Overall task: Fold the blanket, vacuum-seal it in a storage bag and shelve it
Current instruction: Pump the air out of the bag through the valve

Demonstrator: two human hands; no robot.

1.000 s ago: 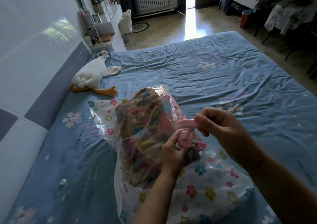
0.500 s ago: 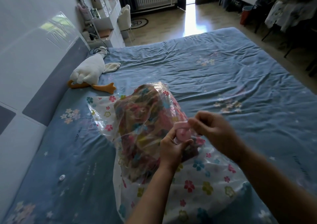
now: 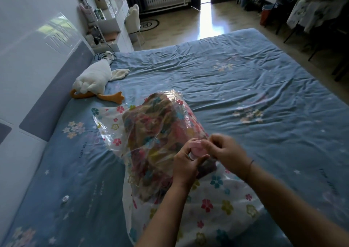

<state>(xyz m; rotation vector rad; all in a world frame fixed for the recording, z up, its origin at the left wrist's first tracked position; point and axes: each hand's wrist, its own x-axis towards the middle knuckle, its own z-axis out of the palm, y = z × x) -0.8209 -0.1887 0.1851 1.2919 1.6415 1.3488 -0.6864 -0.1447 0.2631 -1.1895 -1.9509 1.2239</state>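
A second earlier the T-handle of the pink hand pump stood drawn up clear of its barrel, with the right hand raised above the left. Half a second later it was partway down, and at this moment it had been driven almost flush with the barrel, so one downstroke was just ending. The left hand had kept its place throughout, fingers and thumb wrapped round the barrel and holding it on the storage bag. The right hand was motion-blurred, but its fingers were curled and pinching the handle top, close against the left hand.

The folded blanket, a mottled floral bundle, lay inside the clear flower-printed bag, which rested on the blue bed sheet in front of the person. The film clung to parts of the blanket, yet the near end of the bag was loose and flat, and the bundle looked much as bulky as it had a second before. By that reading the sealing step was under way but unfinished, with more strokes needed before shelving.

A plush goose lay by the headboard, well apart from the bag, and a small round clear cap sat on the sheet to the left
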